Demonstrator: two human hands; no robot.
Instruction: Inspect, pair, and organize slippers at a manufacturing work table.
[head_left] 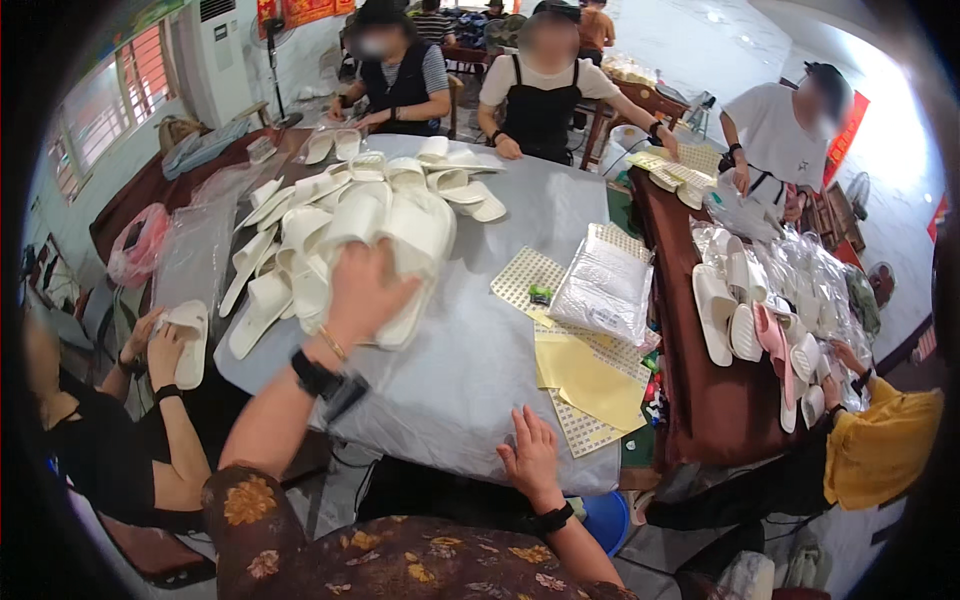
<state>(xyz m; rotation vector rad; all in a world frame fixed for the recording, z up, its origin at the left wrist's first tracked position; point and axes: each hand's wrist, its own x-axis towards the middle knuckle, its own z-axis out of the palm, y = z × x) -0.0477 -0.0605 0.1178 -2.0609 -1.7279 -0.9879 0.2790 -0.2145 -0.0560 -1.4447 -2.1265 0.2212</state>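
My left hand (362, 295) reaches over the table and grips a pair of white slippers (425, 240) near their straps. Its thumb sticks out to the right, and its fingertips are partly hidden and blurred. The pair looks raised above a heap of similar white slippers (305, 230) that spreads over the table's left and middle. My right hand (530, 455) hovers by the table's near edge, fingers apart, with nothing in it. Closest to it lie a yellow paper sheet (590, 380) and pale sheets of small stickers (590, 428).
A silvery plastic package (603, 285) lies on the grey-covered table (480, 330). Co-workers sit or stand around; one at the left holds a white slipper (188, 340). On a brown table (680, 330) at right are bagged slippers and pink ones (772, 345). A blue bucket (605, 520) stands below.
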